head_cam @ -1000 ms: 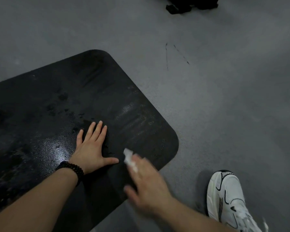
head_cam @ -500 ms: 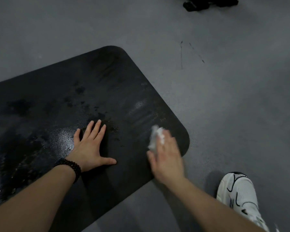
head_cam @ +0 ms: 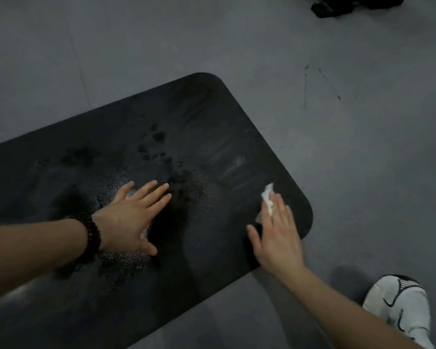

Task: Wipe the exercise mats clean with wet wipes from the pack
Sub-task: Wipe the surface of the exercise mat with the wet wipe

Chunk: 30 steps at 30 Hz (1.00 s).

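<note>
Nearest the camera, a white trainer (head_cam: 398, 313) with black line markings stands on the grey floor (head_cam: 363, 172) just off the mat's near right corner; no brand name can be read on it. The black exercise mat (head_cam: 212, 127) lies flat on the floor, running from the lower left to a rounded end at centre. On it the right hand (head_cam: 277, 238) lies flat near the right rounded corner, fingers (head_cam: 283, 215) straight and pressing a crumpled white wet wipe (head_cam: 268, 200) onto the mat, the wipe poking out beyond the fingertips. The left hand (head_cam: 134, 217), with a dark beaded bracelet (head_cam: 91, 238) on the wrist, is spread open and released, palm down on the mat's middle, apparently bracing it. Damp patches and streaks show between and beyond the two hands. To do this step well, I judge it best to keep the wipe fully under the palm so more of it meets the mat, press evenly, work in overlapping strokes from the corner inward, and hold the left hand firm so the mat does not slide. The far end looks drier and likely still needs passes. At the top right edge a dark object (head_cam: 355, 5) lies on the floor, too cut off to identify. No pack of wipes, label or writing is visible
</note>
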Tool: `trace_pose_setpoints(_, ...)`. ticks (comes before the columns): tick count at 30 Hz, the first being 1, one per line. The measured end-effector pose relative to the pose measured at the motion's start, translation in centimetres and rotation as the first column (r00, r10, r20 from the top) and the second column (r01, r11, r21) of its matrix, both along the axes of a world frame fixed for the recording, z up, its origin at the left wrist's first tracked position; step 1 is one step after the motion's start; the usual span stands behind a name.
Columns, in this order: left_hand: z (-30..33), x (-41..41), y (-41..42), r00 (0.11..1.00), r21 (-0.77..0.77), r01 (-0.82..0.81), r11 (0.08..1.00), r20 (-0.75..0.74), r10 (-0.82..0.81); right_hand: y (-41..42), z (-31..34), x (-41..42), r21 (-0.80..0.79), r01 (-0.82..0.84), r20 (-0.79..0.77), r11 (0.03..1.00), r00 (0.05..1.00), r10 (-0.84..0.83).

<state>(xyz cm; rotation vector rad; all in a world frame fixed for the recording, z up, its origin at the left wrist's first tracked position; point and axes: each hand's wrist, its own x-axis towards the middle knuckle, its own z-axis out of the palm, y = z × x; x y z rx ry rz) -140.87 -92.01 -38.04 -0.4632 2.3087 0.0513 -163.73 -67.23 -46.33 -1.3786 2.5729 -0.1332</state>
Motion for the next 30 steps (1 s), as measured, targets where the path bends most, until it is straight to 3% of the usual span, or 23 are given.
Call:
trace_pose_setpoints(3,0.6,-0.5,-1.8,0.999,0.009,0.024,1.000,-0.029,-0.023,0.3,-0.2,4.1,0.067,0.017,0.077,0.998,0.997,-0.022)
trace_pose_setpoints(5,-1.0,-1.1,-1.7,0.996,0.032,-0.021,0.999,-0.086,0.024,0.5,0.0,10.1,0.059,-0.173,0.183,0.983,0.970,0.159)
trace_pose_setpoints(7,-3.6,-0.9,-0.2,0.991,0.069,-0.087,0.994,-0.098,0.094,-0.1,1.1,14.3,0.075,-0.414,0.348,0.907,0.864,0.365)
trace_pose_setpoints(8,-4.8,-0.5,0.9,0.987,0.085,-0.124,0.989,-0.087,0.131,-0.2,1.5,14.6,0.073,-0.456,0.397,0.887,0.829,0.394)
trace_pose_setpoints(9,-5.9,-0.2,1.8,0.982,0.091,-0.161,0.983,-0.085,0.168,0.0,1.4,13.9,0.037,-0.404,0.365,0.914,0.857,0.364)
trace_pose_setpoints(11,-7.3,0.1,2.7,0.969,0.090,-0.213,0.973,-0.109,0.222,0.6,0.6,10.8,-0.069,-0.122,0.188,0.990,0.973,0.133)
trace_pose_setpoints(13,-7.5,0.3,2.5,0.968,0.089,-0.203,0.975,-0.134,0.213,1.3,-0.4,7.1,-0.089,0.156,0.024,0.984,0.988,-0.155)
trace_pose_setpoints(14,-7.3,0.6,2.4,0.970,0.084,-0.183,0.980,-0.144,0.194,1.4,-0.8,6.4,-0.064,0.203,0.020,0.977,0.979,-0.203)
trace_pose_setpoints(16,-7.1,1.3,2.5,0.974,0.074,-0.163,0.984,-0.148,0.173,0.6,-1.1,8.7,-0.041,0.124,0.094,0.991,0.988,-0.120)
trace_pose_setpoints(17,-7.1,1.7,2.7,0.974,0.067,-0.162,0.984,-0.147,0.171,0.3,-1.2,11.2,-0.073,-0.001,0.152,0.997,0.988,0.012)
trace_pose_setpoints(19,-6.9,2.1,3.0,0.977,0.040,-0.155,0.987,-0.140,0.159,0.2,-0.4,17.1,-0.089,-0.337,0.289,0.937,0.892,0.348)
trace_pose_setpoints(20,-6.7,2.2,3.1,0.979,0.027,-0.152,0.988,-0.134,0.154,0.4,0.2,18.8,-0.058,-0.447,0.367,0.893,0.822,0.435)
trace_pose_setpoints(21,-6.5,2.3,3.2,0.979,0.013,-0.158,0.987,-0.130,0.159,0.5,0.3,19.0,-0.052,-0.466,0.366,0.883,0.814,0.451)
trace_pose_setpoints(22,-6.3,2.4,3.2,0.975,0.001,-0.182,0.983,-0.132,0.180,0.6,-0.1,18.2,-0.071,-0.395,0.304,0.916,0.866,0.397)
trace_pose_setpoints(24,-6.1,2.7,3.2,0.960,0.004,-0.249,0.968,-0.132,0.247,0.6,-0.9,14.7,-0.104,-0.089,0.131,0.991,0.986,0.103)
trace_pose_setpoints(26,-6.1,3.1,3.5,0.958,0.016,-0.261,0.965,-0.117,0.261,0.5,-1.4,11.1,-0.087,0.183,0.042,0.979,0.983,-0.180)
trace_pose_setpoints(28,-6.0,3.3,3.5,0.965,0.010,-0.238,0.971,-0.113,0.238,0.0,-1.5,11.0,-0.013,0.122,0.100,0.992,0.988,-0.120)
trace_pose_setpoints(30,-6.0,3.4,3.3,0.966,0.005,-0.231,0.973,-0.117,0.230,-0.4,-0.9,14.8,-0.036,-0.171,0.191,0.985,0.966,0.175)
